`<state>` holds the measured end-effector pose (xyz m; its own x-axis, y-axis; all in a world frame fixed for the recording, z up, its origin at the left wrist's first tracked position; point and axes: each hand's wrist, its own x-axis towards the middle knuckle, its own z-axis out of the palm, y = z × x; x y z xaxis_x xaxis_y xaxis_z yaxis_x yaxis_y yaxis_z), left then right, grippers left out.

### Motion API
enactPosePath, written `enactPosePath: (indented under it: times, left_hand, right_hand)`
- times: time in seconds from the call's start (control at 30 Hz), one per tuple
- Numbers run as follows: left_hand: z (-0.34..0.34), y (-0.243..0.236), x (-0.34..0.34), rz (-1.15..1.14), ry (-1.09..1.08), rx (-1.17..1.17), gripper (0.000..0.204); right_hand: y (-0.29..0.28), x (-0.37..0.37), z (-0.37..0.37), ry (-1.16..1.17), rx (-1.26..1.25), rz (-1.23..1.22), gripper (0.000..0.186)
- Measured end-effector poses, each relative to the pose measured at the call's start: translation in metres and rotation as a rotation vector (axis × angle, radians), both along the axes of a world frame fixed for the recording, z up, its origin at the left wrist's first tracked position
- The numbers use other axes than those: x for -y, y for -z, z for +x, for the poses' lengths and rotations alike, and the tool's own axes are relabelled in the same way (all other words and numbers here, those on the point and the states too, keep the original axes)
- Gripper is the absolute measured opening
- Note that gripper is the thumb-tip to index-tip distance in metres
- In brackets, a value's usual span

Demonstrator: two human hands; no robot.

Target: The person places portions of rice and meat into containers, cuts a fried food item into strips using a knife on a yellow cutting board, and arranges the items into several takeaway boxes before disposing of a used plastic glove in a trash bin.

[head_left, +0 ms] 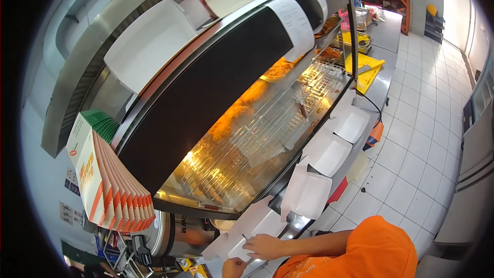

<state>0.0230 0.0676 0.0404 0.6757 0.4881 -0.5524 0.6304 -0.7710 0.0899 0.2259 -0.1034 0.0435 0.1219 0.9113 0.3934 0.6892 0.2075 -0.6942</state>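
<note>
A white cardboard food box [263, 221] with raised flaps lies at the bottom middle, partly folded. My right hand [265, 247] reaches in from the orange sleeve, its bent fingers gripping the box's near panel. Beside it at the lower edge, my left hand [234, 267] pinches the box's near side; part of that hand is cut off by the picture's edge. Further along the same counter stand more open white boxes in a row: one box [307, 191] next to mine, another box [329, 155] beyond it, and a third box [352, 122] at the far end.
A heated glass display case [242, 159] with wire racks and fried food [234, 118] runs alongside the boxes. Stacked printed cartons [110, 175] stand on its left end, white trays [149, 41] on top. A yellow tray [364, 74] lies beyond. Tiled floor [406, 149] stretches right.
</note>
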Motion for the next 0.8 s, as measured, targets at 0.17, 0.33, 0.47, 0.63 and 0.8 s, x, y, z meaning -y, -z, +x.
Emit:
enactPosePath:
  times: [0.17,0.33,0.47,0.63,0.8]
  left_hand:
    - [-0.045,-0.085,-0.032,-0.074,-0.341,0.657,0.034]
    - [-0.059,-0.187,-0.046,0.168,-0.455,0.924,0.037]
    - [-0.069,-0.229,-0.091,0.183,-0.555,1.149,0.032]
    - [-0.072,-0.26,-0.137,0.597,-0.205,0.952,0.057]
    - [-0.127,-0.241,-0.226,-0.038,-0.418,1.0,0.075]
  right_hand:
    - [-0.021,-0.027,-0.007,-0.089,-0.006,0.067,0.03]
    - [-0.053,-0.041,-0.024,-0.261,0.028,0.04,0.029]
    - [-0.078,-0.067,-0.041,-0.347,0.033,0.085,0.026]
    - [-0.102,-0.099,-0.078,-0.352,0.024,0.144,0.024]
    - [-0.109,-0.13,-0.114,-0.259,-0.006,0.08,0.025]
